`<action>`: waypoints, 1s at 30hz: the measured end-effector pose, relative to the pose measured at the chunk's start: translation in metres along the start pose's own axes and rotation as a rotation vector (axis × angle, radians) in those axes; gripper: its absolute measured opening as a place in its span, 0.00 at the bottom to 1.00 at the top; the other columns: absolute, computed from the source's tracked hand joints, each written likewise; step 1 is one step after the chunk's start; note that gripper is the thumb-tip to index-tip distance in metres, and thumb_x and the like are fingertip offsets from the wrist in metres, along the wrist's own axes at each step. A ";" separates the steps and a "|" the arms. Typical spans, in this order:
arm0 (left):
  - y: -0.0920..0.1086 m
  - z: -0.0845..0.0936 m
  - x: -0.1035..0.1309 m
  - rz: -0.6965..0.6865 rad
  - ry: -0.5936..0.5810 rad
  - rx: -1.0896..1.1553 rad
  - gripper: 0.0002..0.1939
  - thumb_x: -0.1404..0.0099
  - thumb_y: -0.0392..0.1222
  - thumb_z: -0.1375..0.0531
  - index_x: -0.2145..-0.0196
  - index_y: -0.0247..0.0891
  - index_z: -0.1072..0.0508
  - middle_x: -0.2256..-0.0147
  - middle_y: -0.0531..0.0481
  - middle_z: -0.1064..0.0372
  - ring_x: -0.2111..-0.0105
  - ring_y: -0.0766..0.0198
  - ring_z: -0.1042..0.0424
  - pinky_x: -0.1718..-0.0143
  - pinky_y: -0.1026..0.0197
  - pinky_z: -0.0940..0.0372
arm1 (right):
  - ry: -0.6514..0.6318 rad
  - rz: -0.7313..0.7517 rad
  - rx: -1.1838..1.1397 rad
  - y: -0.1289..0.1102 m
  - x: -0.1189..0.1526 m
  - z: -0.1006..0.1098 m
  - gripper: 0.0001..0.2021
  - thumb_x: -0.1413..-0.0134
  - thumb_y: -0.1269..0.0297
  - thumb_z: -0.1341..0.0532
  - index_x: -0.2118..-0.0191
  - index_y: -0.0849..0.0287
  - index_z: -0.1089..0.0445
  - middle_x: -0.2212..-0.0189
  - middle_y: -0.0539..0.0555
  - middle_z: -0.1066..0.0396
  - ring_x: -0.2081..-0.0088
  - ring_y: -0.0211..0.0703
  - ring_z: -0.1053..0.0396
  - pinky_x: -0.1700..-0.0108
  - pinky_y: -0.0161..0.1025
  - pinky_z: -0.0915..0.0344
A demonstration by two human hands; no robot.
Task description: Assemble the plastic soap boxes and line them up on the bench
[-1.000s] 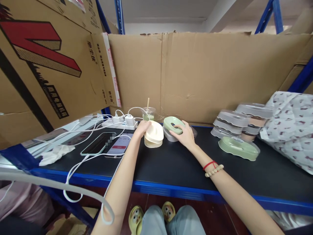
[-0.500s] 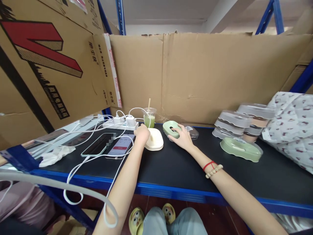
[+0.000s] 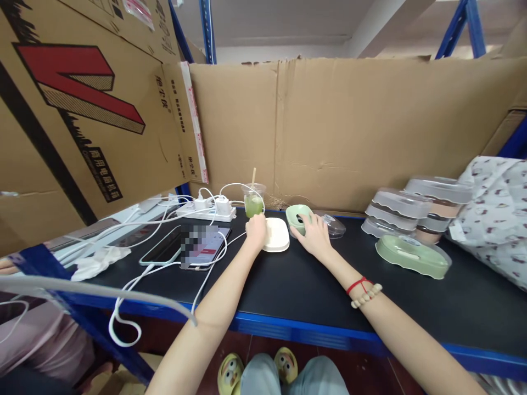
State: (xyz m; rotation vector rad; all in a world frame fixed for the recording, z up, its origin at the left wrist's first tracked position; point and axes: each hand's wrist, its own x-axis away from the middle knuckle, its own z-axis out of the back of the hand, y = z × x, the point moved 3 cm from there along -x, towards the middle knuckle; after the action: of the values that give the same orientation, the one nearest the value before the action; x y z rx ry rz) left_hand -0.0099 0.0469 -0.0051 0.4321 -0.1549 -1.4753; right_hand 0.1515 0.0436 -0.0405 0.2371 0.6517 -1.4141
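My left hand is closed at the left edge of a cream, rounded-square piece lying on the black shelf; its fingertips are hidden. My right hand is closed on the right side of a light green oval container with a dark opening in its top. Behind the right hand lies a clear plastic lid. A clear cup of green drink with a straw stands behind my left hand.
Two phones and white cables lie at the left, before a power strip. Stacked clear-lidded containers and a long green container sit at the right, beside a patterned white fabric. Cardboard stands behind.
The view has shifted slightly. My left hand and the cream piece have moved right, closer to the green container. My right hand stays at the green container.
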 end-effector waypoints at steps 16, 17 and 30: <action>0.029 -0.011 0.014 -0.540 -0.187 -0.084 0.29 0.54 0.48 0.33 0.53 0.41 0.28 0.49 0.35 0.31 0.49 0.41 0.32 0.49 0.47 0.41 | 0.148 -0.397 -0.112 0.101 -0.020 0.010 0.20 0.46 0.58 0.48 0.50 0.54 0.31 0.46 0.65 0.38 0.45 0.65 0.41 0.50 0.63 0.43; 0.028 -0.017 0.011 -0.542 -0.184 -0.087 0.28 0.51 0.47 0.34 0.51 0.41 0.29 0.49 0.35 0.31 0.48 0.41 0.33 0.48 0.46 0.42 | 0.138 -0.396 -0.112 0.104 -0.021 0.008 0.19 0.46 0.58 0.48 0.52 0.53 0.29 0.48 0.65 0.37 0.46 0.65 0.39 0.51 0.63 0.41; 0.034 -0.035 0.014 -0.696 -0.010 0.029 0.32 0.38 0.46 0.47 0.37 0.39 0.47 0.35 0.36 0.54 0.35 0.45 0.55 0.40 0.44 0.53 | 0.010 -0.279 -0.046 0.081 -0.021 0.009 0.18 0.48 0.48 0.45 0.61 0.50 0.23 0.62 0.63 0.32 0.57 0.58 0.34 0.61 0.51 0.36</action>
State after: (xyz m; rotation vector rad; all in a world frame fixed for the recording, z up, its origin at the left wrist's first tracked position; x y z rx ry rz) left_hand 0.0359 0.0406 -0.0262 0.5316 -0.0309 -2.1593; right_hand 0.2319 0.0701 -0.0397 0.1197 0.7462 -1.6629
